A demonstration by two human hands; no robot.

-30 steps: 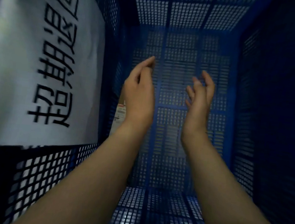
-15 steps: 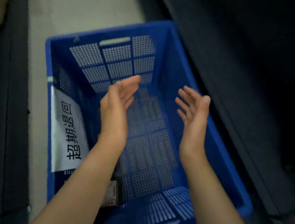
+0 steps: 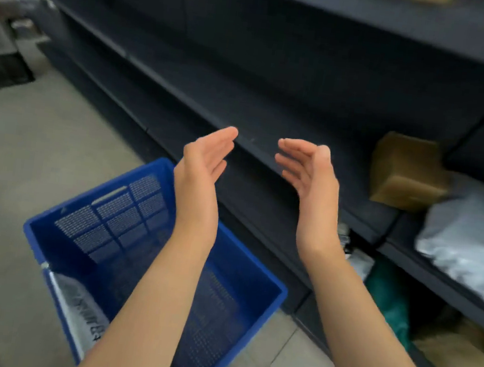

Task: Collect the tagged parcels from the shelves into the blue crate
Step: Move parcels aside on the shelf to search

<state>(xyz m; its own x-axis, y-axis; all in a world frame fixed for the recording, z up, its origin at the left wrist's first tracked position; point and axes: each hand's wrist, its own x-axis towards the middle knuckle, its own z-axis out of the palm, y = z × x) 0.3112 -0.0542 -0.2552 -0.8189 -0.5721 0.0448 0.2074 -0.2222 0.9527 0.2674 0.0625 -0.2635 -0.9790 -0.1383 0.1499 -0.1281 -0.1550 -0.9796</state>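
Hovering palms-inward, my left hand (image 3: 203, 163) and right hand (image 3: 309, 173) are relaxed, holding nothing; the blue crate (image 3: 115, 210) sits below them, long axis along the shelf (image 3: 274, 111); a cardboard parcel (image 3: 406, 173) lies to their right.

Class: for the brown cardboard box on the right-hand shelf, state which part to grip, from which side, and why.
Probably grip the cardboard box by its two opposite side faces, coming from the open front of the shelf. It looks tilted, its faces are flat and bare, and the grey bag lies close at its right.
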